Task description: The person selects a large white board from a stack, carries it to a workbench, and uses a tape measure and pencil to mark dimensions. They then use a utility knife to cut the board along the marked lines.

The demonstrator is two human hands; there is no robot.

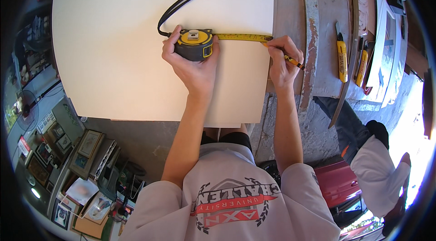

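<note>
A large cream-white board lies flat before me. On it, my left hand grips a black and yellow tape measure by its sides. The yellow blade runs out to the right, reaching the board's right edge, and a black wrist strap curls away from the case. My right hand pinches a yellow and black pencil, its tip close to the blade's end at that edge. The exact contact between tip and board is too small to tell.
Right of the board lie a worn metal strip, a yellow utility knife, a second yellow knife and long sheet offcuts. Another person stands at the right, near a red car. Framed pictures crowd the lower left.
</note>
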